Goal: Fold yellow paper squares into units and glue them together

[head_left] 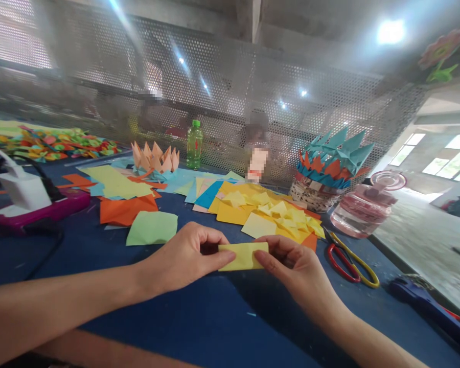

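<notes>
Hands close together: the left hand (pixel 186 258) and the right hand (pixel 293 271) each pinch one end of a folded strip of pale yellow paper (pixel 243 256), held just above the blue desk (pixel 199 327). A sheet of pale green paper (pixel 152 228) lies beyond the left hand, a heap of yellow paper pieces (pixel 260 209) beyond the right — and scissors with red and yellow handles (pixel 343 263) rest on the desk off to the right.

The yellow paper strip (pixel 243 256) I hold looks thin and matt. Beyond it, my dark blue tabletop (pixel 199 327) looks smooth, the green plastic bottle (pixel 194 145) glossy, and the grey perforated metal screen (pixel 214 87) dull.
</notes>
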A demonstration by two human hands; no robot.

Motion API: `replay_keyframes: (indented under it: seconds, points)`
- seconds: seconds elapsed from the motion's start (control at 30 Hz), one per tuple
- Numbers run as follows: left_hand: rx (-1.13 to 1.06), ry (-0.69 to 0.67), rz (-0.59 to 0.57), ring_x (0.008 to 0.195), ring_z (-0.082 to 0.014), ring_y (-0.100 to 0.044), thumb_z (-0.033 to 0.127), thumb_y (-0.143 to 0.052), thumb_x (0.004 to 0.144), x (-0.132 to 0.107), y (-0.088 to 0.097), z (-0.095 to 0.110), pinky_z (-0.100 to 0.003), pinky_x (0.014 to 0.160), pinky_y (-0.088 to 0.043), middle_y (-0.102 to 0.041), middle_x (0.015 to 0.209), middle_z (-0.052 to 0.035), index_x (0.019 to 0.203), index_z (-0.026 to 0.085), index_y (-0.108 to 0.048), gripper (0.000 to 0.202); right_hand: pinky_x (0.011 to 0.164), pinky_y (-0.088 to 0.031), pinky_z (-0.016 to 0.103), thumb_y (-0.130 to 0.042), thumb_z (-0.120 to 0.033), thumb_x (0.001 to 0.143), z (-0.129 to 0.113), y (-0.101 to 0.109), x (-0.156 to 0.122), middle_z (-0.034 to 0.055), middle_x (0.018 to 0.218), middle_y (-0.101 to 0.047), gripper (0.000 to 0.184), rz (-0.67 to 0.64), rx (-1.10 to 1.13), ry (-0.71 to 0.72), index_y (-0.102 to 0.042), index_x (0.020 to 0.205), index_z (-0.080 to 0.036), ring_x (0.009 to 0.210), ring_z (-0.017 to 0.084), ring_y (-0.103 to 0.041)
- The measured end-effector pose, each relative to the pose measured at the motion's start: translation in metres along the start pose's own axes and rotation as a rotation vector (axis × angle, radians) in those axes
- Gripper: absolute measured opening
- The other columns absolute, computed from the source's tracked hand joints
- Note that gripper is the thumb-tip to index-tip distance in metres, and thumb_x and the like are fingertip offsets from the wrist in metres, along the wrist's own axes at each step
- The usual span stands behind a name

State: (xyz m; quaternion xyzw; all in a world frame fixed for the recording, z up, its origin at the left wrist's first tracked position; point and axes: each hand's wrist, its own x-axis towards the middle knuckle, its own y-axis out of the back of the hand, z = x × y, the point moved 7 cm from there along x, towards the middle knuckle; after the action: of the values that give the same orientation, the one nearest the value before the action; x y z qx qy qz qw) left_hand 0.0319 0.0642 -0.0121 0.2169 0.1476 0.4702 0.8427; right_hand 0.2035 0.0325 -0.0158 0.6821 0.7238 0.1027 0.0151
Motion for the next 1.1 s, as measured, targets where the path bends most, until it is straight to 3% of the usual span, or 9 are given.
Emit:
replay_keyframes:
  seconds: [0.13,0.37,0.63,0.9,1.1]
  points:
    - [0.019,-0.015,0.006,0.053,-0.0085,-0.037,0.04,-0.06,0.082,-0.001,-0.001,0.002,-0.02,0.048,-0.025,-0.048,0.057,0.0044,0.071,0.014,-0.064,0.028,0.054,-0.038,0.02,-0.075,-0.044,0.075,0.002,0.0,0.0,-0.0015,0.068,-0.061,0.03,0.005,-0.001,-0.013,-0.067,0.079,-0.015,0.06,0.009,-0.051]
    - [0.005,-0.034,-0.095,0.057,-0.0093,-0.042,0.041,-0.065,0.078,0.0,-0.009,0.002,-0.019,0.05,-0.029,-0.052,0.062,0.004,0.08,0.014,-0.067,0.027,0.057,-0.042,0.021,-0.07,-0.037,0.08,-0.007,-0.001,-0.003,-0.0006,0.07,-0.066,0.02,0.017,-0.126,0.095,-0.069,0.079,-0.017,0.062,0.011,-0.055]
    - [0.055,-0.031,-0.157,0.057,-0.01,-0.048,0.037,-0.063,0.081,-0.003,-0.012,0.008,-0.02,0.053,-0.032,-0.063,0.062,-0.0003,0.07,0.012,-0.069,0.028,0.062,-0.048,0.024,-0.067,-0.032,0.083,-0.018,-0.006,-0.012,0.0014,0.073,-0.071,0.014,0.028,-0.245,0.232,-0.071,0.078,-0.02,0.065,0.014,-0.061]
    - [0.064,-0.03,-0.117,0.056,-0.0099,-0.048,0.038,-0.063,0.079,-0.004,-0.01,0.006,-0.019,0.052,-0.033,-0.063,0.061,0.0009,0.069,0.013,-0.066,0.027,0.061,-0.048,0.023,-0.072,-0.033,0.078,-0.008,-0.02,-0.01,0.0019,0.079,-0.071,0.022,-0.112,-0.12,0.08,-0.063,0.091,-0.019,0.069,0.014,-0.063]
    - [0.098,-0.075,-0.119,0.056,-0.0096,-0.042,0.04,-0.06,0.081,-0.004,-0.012,0.004,-0.021,0.05,-0.029,-0.051,0.057,0.0037,0.067,0.014,-0.062,0.029,0.06,-0.046,0.02,-0.073,-0.029,0.077,-0.003,-0.023,-0.009,-0.0018,0.075,-0.065,0.021,-0.149,-0.028,0.03,-0.06,0.09,-0.018,0.066,0.01,-0.059]
